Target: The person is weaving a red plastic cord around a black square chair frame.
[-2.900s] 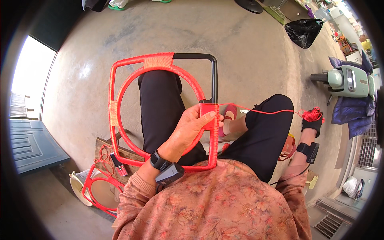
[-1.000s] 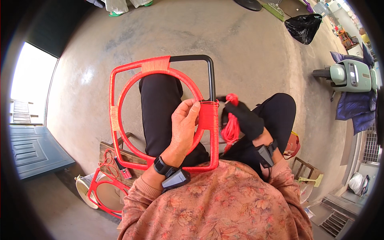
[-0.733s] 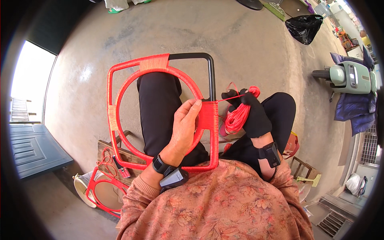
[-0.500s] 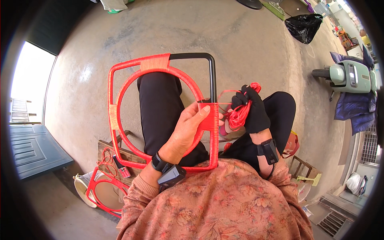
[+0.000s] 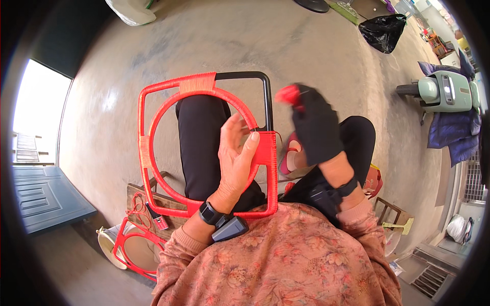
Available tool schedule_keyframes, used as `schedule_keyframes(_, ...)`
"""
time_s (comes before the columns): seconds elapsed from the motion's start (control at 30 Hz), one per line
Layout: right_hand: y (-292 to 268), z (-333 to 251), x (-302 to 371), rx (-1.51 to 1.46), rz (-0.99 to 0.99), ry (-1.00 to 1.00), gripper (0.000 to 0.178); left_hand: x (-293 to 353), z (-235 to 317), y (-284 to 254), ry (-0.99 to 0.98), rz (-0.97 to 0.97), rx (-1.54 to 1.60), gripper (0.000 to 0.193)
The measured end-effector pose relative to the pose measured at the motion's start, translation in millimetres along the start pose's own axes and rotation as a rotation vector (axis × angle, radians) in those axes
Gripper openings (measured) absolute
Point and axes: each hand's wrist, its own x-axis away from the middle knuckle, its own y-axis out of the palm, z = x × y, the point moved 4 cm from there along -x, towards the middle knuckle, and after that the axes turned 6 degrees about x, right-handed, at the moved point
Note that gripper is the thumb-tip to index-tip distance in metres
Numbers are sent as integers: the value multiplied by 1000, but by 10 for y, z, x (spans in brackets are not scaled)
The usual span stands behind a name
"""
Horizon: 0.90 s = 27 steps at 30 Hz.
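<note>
A square tube frame with an inner ring (image 5: 144,115) rests over my lap, mostly wrapped in red cord. Its upper right corner (image 5: 266,94) is bare black tube. My left hand (image 5: 235,155) is bare and lies over the ring's right side. Its fingers point up and apart, with the thumb beside the flat red-wrapped panel (image 5: 266,148). My right hand (image 5: 317,122), in a black glove, is raised to the right of the frame. It is closed on a bundle of red cord (image 5: 288,95), blurred by motion and mostly hidden by the glove.
A second red frame (image 5: 120,242) leans by a pale bucket (image 5: 108,247) at lower left, beside a wooden bench (image 5: 135,204) with loose red cord. A green scooter (image 5: 444,92) stands at right. A black plastic bag (image 5: 384,33) lies at the far right.
My right hand has swung up and slightly left with the cord bundle. My left hand has loosened from the wrapped panel, its fingers lifting into the ring's opening. The frame has barely shifted.
</note>
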Motion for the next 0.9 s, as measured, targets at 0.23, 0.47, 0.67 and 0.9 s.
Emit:
schedule_keyframes(0.23, -97, -308, -9, -382, -70, -105, 22, -7, -44, -121, -47, 186, -150, 25)
schedule_keyframes(0.47, 560, 85, 253, -1443, -795, 704, 22, -28, -326, -174, -364, 133, 162, 21)
schedule_keyframes(0.67, 551, 185, 165, -661, -638, 97, 21, -33, -347, -150, -388, 120, 95, 19)
schedule_keyframes(0.9, 670, 221, 70, -1171, -820, 532, 25, -7, -301, -136, -391, 156, 117, 19)
